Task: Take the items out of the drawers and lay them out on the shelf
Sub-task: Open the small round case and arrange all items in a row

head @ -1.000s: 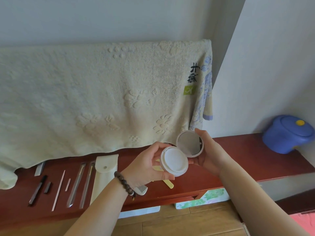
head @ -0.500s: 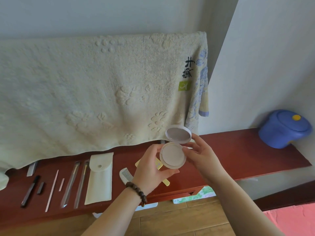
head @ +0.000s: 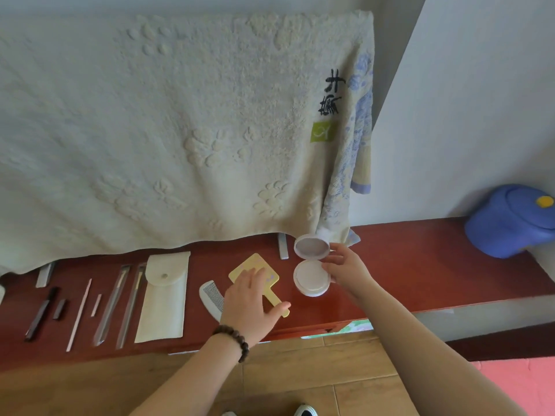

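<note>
Head view: open compact (head: 310, 267) being set on shelf (head: 420, 265).
Right hand (head: 348, 270) fingers pinch its side; left hand (head: 250, 304) lies relaxed on yellow mirror (head: 255, 273); release next.

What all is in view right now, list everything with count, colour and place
compact: 1, white, open, on the shelf right of centre
hand mirror: 1, yellow, shelf centre
comb: 1, white, left of the hand mirror
pouch: 1, cream, shelf left of centre
slim tools: several, silver, pink and dark, shelf left end
towel: 1, cream, hanging above the shelf
pot: 1, blue, shelf right end
shelf: 1, red-brown, along the wall
left hand: 1, flat on the hand mirror
right hand: 1, holding the compact
</note>
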A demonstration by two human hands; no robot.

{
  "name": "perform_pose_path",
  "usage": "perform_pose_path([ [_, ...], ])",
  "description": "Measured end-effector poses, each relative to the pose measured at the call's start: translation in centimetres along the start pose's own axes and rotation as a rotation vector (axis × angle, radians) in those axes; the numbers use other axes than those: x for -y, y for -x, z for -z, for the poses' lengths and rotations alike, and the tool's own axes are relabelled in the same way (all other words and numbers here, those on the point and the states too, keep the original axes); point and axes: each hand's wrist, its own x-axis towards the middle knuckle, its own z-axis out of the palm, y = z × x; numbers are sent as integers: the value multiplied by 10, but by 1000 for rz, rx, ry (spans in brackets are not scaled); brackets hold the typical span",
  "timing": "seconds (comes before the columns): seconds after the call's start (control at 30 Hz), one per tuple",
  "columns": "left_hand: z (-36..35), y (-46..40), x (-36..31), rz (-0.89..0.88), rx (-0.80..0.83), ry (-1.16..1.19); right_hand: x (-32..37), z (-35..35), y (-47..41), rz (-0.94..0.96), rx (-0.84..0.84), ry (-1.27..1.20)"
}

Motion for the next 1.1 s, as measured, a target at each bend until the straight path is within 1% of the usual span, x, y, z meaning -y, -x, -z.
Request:
perform_pose_path([
  [0.1,-12,4,6,66,61,-39,-14,-7,-17,-26,26,44],
  [0.23,-19,7,6,89,29,-34,-20,-17,-30,3,32,104],
  [0.33,-19,9,5,109,20,-30,-18,-25,-33,70,-47,153],
  [0.43,-19,10,6,123,20,-25,-18,-32,-36,90,-147,198],
  [0.5,-18,11,7,133,23,-16,-19,-35,-37,91,-163,209],
  [0.6,-14,11,8,145,13,-1,-22,-34,-35,116,-141,238],
  [0.67,-11,12,9,144,-4,9,-25,-31,-28,171,-172,302],
  [0.73,-7,13,9,146,-24,15,-33,-31,-19,235,-195,422],
  [0.83,-2,14,11,150,-52,23,-49,-36,-4,272,-141,631],
  [0.9,-1,15,14,159,-59,18,-59,-42,-2,305,-147,761],
  [0.97,-1,18,16,174,-51,13,-64,-47,-4,312,-200,791],
  [1.1,0,24,19,184,-50,0,-60,-58,-7,255,-281,776],
])
